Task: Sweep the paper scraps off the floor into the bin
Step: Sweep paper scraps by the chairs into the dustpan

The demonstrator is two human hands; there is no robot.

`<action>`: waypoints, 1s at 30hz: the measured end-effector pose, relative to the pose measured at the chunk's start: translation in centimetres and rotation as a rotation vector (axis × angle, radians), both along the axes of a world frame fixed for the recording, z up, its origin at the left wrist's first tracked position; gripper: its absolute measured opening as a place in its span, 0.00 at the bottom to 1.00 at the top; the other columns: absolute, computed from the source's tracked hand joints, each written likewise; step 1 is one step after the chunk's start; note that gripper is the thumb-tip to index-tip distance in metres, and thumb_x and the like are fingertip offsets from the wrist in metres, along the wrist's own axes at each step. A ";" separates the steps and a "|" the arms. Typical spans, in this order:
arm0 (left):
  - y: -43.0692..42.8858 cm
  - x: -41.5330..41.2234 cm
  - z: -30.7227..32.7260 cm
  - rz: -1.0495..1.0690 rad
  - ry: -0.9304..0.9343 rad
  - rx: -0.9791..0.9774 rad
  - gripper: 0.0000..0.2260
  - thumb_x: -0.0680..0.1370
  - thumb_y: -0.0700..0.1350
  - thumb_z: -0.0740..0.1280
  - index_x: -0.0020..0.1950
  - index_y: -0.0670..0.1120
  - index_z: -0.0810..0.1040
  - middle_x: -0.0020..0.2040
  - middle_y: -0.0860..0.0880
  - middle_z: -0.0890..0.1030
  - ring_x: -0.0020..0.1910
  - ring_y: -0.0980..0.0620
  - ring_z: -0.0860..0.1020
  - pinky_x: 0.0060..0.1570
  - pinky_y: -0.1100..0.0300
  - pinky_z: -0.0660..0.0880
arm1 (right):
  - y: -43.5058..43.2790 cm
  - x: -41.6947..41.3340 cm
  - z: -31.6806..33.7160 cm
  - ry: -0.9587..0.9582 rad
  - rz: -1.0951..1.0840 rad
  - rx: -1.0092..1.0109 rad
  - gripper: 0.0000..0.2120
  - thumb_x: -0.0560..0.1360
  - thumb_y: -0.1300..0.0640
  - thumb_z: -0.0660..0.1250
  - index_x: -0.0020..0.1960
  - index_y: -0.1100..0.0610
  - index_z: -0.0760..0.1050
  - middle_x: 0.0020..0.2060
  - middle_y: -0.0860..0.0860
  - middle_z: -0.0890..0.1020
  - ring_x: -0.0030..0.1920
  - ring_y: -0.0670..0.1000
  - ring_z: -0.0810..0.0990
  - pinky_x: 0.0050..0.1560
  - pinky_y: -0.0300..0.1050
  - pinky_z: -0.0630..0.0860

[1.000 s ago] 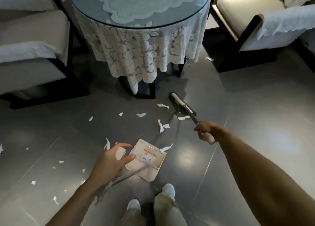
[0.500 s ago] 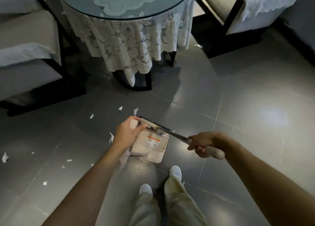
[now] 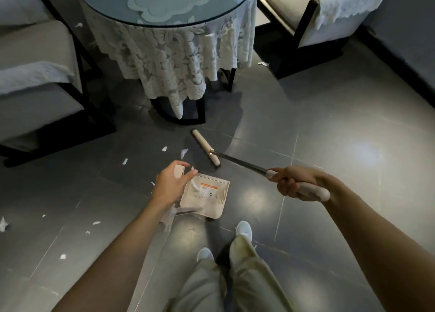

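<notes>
A dim scene is shown, with soft glare patches on the grey floor [image 3: 367,151], slight blur, and wide-angle bending at the edges.

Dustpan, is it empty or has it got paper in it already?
Not empty: at least one white paper scrap lies in the dustpan, beside its orange label, near the left hand.
</notes>
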State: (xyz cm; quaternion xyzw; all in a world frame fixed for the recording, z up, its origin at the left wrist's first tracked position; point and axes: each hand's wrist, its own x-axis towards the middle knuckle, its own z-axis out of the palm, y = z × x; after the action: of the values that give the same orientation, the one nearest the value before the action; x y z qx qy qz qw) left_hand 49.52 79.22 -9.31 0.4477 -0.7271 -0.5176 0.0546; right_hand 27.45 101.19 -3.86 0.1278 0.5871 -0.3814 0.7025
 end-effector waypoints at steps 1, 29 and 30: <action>0.1 0.6 0.1 0.009 0.003 -0.001 0.08 0.71 0.51 0.73 0.47 0.53 0.77 0.31 0.48 0.74 0.28 0.49 0.69 0.25 0.62 0.66 | -0.1 0.4 -0.3 0.012 -0.019 -0.021 0.10 0.80 0.64 0.55 0.59 0.56 0.68 0.21 0.49 0.67 0.17 0.42 0.66 0.15 0.30 0.65; 1.5 9.0 0.7 0.479 -0.121 0.101 0.11 0.74 0.48 0.70 0.56 0.54 0.76 0.23 0.48 0.73 0.22 0.53 0.67 0.24 0.60 0.68 | -18.7 1.7 -13.3 0.324 0.527 0.058 0.12 0.78 0.62 0.62 0.61 0.57 0.68 0.47 0.60 0.80 0.41 0.53 0.80 0.40 0.44 0.81; 1.4 8.9 0.7 0.483 -0.122 0.104 0.11 0.74 0.47 0.70 0.56 0.54 0.76 0.23 0.49 0.73 0.23 0.53 0.67 0.24 0.60 0.68 | -18.9 1.6 -13.3 0.326 0.545 0.064 0.10 0.79 0.61 0.61 0.60 0.56 0.67 0.44 0.60 0.80 0.37 0.52 0.80 0.33 0.42 0.80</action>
State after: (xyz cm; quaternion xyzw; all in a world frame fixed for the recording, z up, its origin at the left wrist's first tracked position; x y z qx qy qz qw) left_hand 58.44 80.62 -8.57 0.6410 -0.5736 -0.4980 0.1094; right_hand 29.06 82.33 -17.20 -0.0751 0.7162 -0.1759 0.6712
